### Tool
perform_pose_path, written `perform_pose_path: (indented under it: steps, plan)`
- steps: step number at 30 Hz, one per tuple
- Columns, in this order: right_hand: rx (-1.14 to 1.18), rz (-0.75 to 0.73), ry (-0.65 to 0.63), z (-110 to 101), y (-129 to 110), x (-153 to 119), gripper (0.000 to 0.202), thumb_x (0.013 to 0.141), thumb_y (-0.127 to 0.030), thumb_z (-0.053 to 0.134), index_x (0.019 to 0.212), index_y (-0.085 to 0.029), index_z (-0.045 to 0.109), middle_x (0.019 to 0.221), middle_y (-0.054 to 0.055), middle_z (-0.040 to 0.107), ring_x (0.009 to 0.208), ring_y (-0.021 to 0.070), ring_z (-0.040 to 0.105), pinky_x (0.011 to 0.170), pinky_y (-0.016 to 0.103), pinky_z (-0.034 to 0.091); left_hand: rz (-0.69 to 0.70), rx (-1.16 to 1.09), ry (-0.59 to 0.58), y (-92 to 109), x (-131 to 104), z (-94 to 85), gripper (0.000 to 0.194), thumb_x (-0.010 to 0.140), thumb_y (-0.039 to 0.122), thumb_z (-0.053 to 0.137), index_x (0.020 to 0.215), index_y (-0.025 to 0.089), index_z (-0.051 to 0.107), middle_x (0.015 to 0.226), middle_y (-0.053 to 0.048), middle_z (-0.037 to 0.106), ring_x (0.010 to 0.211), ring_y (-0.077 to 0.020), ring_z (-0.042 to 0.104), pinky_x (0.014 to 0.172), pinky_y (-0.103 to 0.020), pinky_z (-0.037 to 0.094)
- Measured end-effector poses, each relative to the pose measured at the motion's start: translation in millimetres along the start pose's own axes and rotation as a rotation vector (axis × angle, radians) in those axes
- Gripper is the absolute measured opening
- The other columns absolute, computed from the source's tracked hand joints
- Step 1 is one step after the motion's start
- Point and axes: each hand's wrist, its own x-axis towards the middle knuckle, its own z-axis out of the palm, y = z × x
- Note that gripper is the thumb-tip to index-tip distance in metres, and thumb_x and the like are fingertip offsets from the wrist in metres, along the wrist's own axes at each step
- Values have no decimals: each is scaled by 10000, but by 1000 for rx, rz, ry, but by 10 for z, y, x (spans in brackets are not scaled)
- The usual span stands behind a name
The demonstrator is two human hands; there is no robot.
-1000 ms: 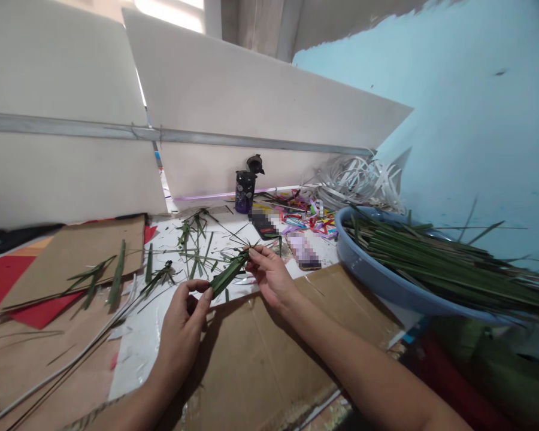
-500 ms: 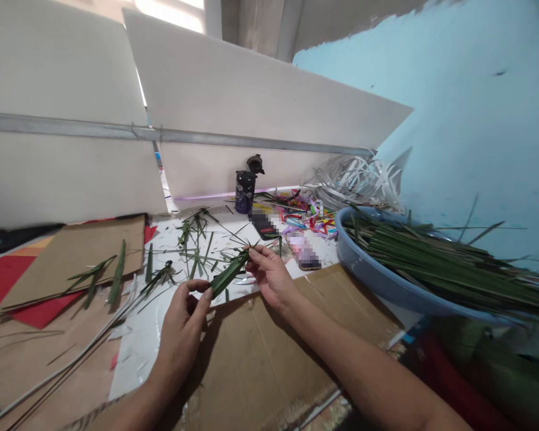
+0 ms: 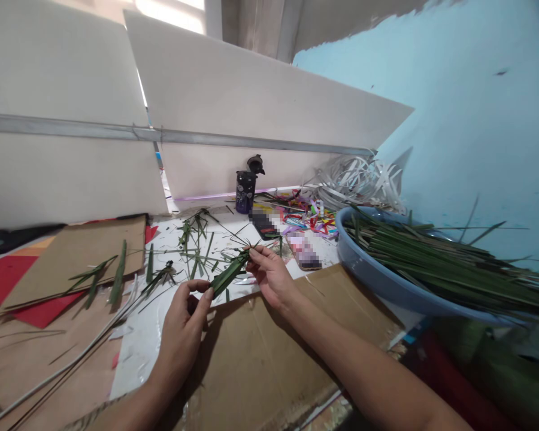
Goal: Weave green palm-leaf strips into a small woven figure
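Observation:
Between my hands is a folded green leaf piece point(image 3: 229, 275), tilted up toward the right, with thin strands at its upper end. My left hand point(image 3: 186, 323) pinches its lower end between thumb and fingers. At the upper end, the fingertips of my right hand point(image 3: 269, 272) are closed on the leaf near the thin strands. Below both hands lies a brown cardboard sheet point(image 3: 269, 353). Leaf scraps point(image 3: 197, 257) are scattered on the white surface just beyond. Exactly how the leaf is folded is hard to make out.
At right, a blue basin point(image 3: 363, 281) is heaped with long green leaves point(image 3: 431, 257). Behind my hands stand a dark bottle point(image 3: 245, 193) with its lid up and two phones point(image 3: 264, 224). Colourful strips point(image 3: 309, 215) and coiled white strips point(image 3: 354, 182) lie farther back. Cut leaves point(image 3: 118, 275) rest at left.

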Motion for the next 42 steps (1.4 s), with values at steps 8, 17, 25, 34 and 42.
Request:
perform_pose_path:
  steps: [8, 17, 25, 34, 42]
  plan:
    - [-53, 2, 11, 8, -22, -35, 404, 508, -403, 1054, 779, -215, 821, 816, -16, 738, 661, 108, 543, 660, 256, 445, 112, -13, 30, 33, 58, -32, 320, 945, 556, 604, 987, 254, 703, 963, -57, 730, 926, -256, 671, 853, -405, 536]
    - [-143, 45, -92, 28, 11, -138, 406, 582, -447, 1040, 843, -212, 836, 863, 5, 749, 720, 132, 579, 710, 281, 452, -58, -252, -152, 245, 70, -43, 362, 949, 464, 660, 1228, 261, 771, 1403, -104, 733, 1333, -312, 638, 1146, -464, 475]
    - [-189, 69, -144, 50, 20, -218, 392, 591, -460, 1040, 851, -244, 842, 893, -4, 752, 755, 148, 581, 738, 295, 451, -168, -407, -210, 256, 94, -2, 330, 877, 398, 759, 1149, 213, 780, 1188, -120, 804, 1070, -274, 741, 999, -412, 562]
    - [-180, 70, -185, 54, 31, -245, 323, 669, -403, 1007, 845, -221, 808, 871, 17, 743, 755, 170, 593, 731, 323, 459, -114, -334, -193, 273, 103, -27, 254, 877, 458, 730, 944, 220, 788, 975, -81, 788, 908, -235, 712, 824, -343, 552]
    - [-190, 79, -179, 84, 52, -278, 297, 668, -390, 1004, 799, -227, 794, 854, 12, 738, 734, 162, 563, 710, 311, 450, -122, -319, -197, 345, 117, -27, 182, 749, 358, 774, 821, 199, 721, 823, -41, 742, 747, -191, 665, 709, -310, 514]
